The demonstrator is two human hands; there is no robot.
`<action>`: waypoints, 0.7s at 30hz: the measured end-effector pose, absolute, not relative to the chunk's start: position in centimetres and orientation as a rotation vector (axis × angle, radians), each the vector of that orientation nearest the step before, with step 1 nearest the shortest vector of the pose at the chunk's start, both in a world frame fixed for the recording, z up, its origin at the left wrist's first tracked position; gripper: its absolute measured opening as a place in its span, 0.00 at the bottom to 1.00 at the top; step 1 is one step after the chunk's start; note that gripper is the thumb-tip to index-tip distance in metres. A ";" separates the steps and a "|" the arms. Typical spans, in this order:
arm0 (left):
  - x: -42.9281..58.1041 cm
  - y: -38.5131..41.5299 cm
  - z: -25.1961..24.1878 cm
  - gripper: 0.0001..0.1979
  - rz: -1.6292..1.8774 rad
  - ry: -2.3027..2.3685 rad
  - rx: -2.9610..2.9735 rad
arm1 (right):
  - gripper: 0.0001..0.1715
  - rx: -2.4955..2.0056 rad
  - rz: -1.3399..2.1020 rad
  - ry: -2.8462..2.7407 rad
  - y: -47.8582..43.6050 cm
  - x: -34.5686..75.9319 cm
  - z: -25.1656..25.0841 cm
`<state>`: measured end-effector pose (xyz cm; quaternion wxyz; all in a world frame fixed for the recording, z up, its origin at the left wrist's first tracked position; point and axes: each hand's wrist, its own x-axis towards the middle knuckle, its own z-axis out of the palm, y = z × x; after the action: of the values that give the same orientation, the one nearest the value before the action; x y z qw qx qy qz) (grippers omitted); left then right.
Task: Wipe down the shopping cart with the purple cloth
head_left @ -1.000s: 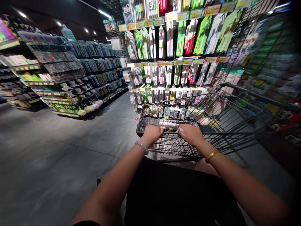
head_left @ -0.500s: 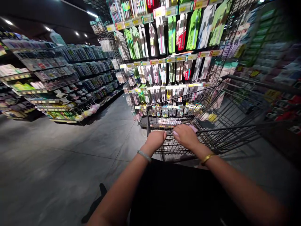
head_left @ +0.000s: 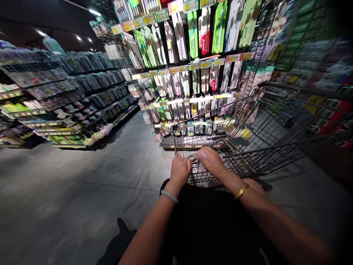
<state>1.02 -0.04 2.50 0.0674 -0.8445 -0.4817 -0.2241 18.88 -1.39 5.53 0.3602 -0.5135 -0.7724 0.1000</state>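
Observation:
A black wire shopping cart (head_left: 256,140) stands in front of me, its far end angled to the right. My left hand (head_left: 180,170) is closed over the cart's near rim, a pale bangle on the wrist. Just to its right, my right hand (head_left: 211,162) grips the same rim, with a gold bangle on that wrist. A yellow item (head_left: 245,133) and pale packages lie inside the basket.
A rack of hanging toothbrush packs (head_left: 193,73) with yellow price tags rises just beyond the cart. Long shelves of goods (head_left: 68,95) line the left side of the aisle. Grey tiled floor (head_left: 68,191) stretches to the left and ahead.
The cart has swung so its far end points more to the right. Both hands stayed on the rim and moved closer together; the view shifted toward the rack.

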 end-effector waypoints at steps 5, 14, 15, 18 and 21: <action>1.9 -1.8 2.0 0.14 -0.758 -1.482 -2.580 | 0.21 -1.647 0.230 -2.219 -1.6 21.7 6.5; 2.8 -3.2 1.9 0.14 -1.538 -1.843 -2.448 | 0.14 -1.391 0.108 -2.065 -5.6 16.8 5.1; 2.7 -2.9 2.1 0.12 -1.577 -1.886 -2.412 | 0.16 -1.304 0.149 -2.012 -6.2 16.5 4.9; 2.6 -1.6 2.5 0.07 -1.472 -1.968 -2.373 | 0.17 -1.111 0.247 -2.011 -7.1 16.5 4.6; 2.6 0.1 2.4 0.28 -1.381 -2.312 -2.245 | 0.23 -1.204 0.150 -2.125 -6.7 17.1 5.0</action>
<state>2.60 0.12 2.39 -0.1813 -0.6297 -0.6485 -0.3874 17.12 -6.68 5.04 0.3403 -0.4626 -0.8166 0.0576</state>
